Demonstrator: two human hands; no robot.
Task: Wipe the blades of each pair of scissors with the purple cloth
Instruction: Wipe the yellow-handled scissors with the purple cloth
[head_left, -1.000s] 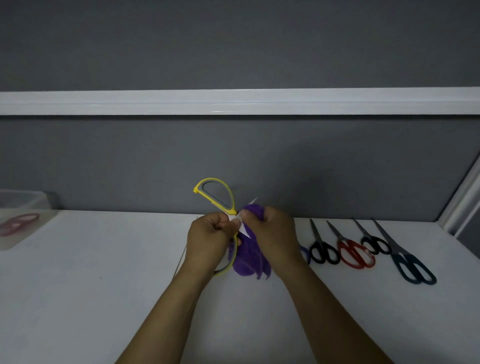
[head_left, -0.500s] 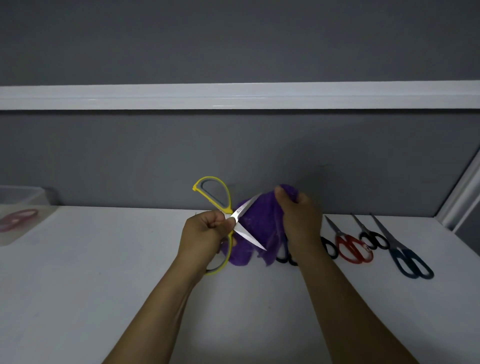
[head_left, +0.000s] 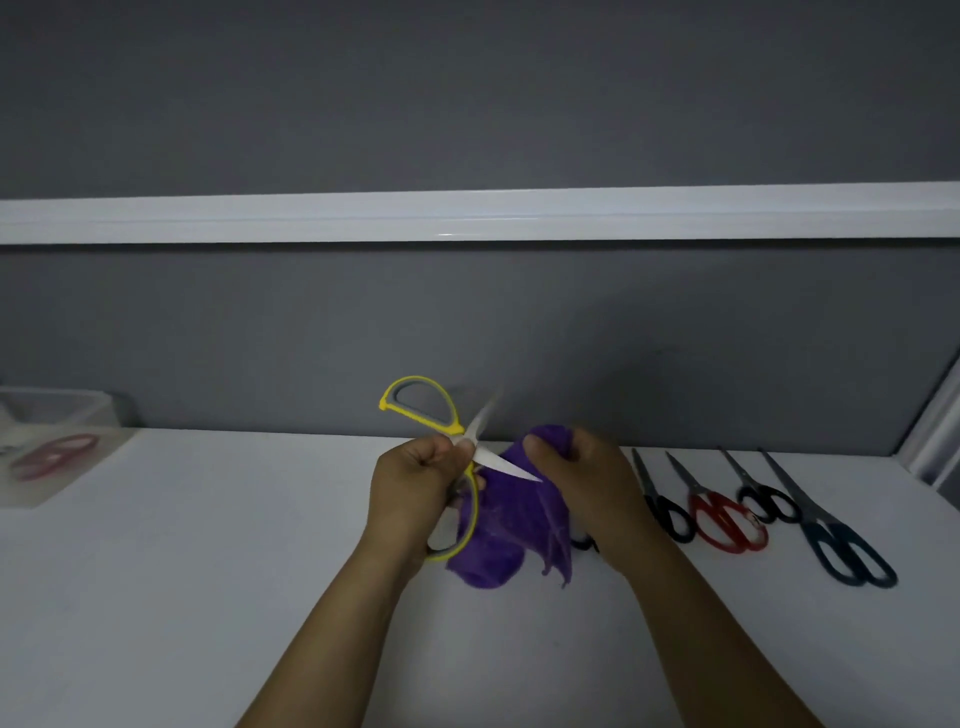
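My left hand (head_left: 415, 486) grips the yellow-handled scissors (head_left: 421, 410) near the pivot, above the white table. The scissors are spread wide, one blade pointing up right and blurred, the other pointing right and down. My right hand (head_left: 592, 488) holds the purple cloth (head_left: 506, 525) bunched beside the lower blade, whose tip lies against the cloth. The rest of the cloth hangs down toward the table.
Several scissors lie in a row on the white table (head_left: 208, 597) to the right: black (head_left: 662, 506), red (head_left: 719, 517), black (head_left: 763, 499) and dark blue (head_left: 841, 551). A clear plastic box (head_left: 57, 452) with red scissors stands at the far left. A grey wall rises behind.
My right hand drew the cloth out along the blades to the right, then came back toward the scissors. The scissors opened wider. My left hand stayed about where it was.
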